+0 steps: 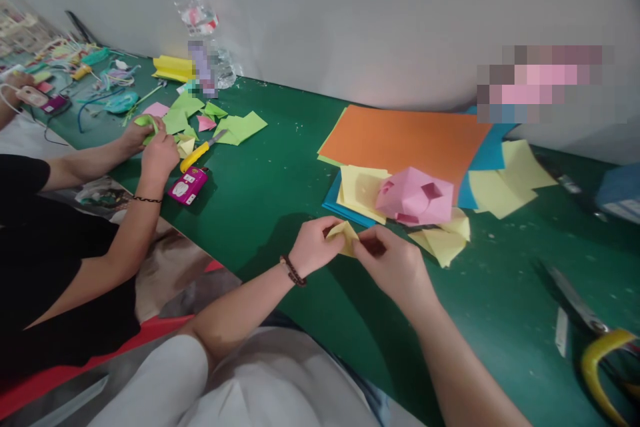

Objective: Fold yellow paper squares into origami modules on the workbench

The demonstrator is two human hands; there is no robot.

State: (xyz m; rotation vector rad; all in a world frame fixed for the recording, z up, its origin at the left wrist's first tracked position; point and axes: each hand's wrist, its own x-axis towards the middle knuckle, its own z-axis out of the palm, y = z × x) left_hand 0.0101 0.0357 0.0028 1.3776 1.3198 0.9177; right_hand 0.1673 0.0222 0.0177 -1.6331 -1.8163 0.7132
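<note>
Between my two hands is a small folded yellow paper point(346, 237), held above the green table. My left hand point(316, 245) pinches its left side, and my right hand point(393, 263) has its thumb and fingers closed on the right edge. Just beyond my hands lies a pink folded paper shape point(416, 197) with square openings. Yellow sheets point(361, 188) rest under its left side on blue paper point(345, 205). More folded yellow pieces point(444, 240) lie right of my right hand.
Orange sheets point(410, 137) lie at the back. Yellow-handled scissors point(595, 347) are at the right edge. On the left, a co-worker's hands point(157, 147) hold green paper near a yellow cutter point(195, 157) and a purple box point(189, 185). A plastic bottle point(193, 7) stands by the wall.
</note>
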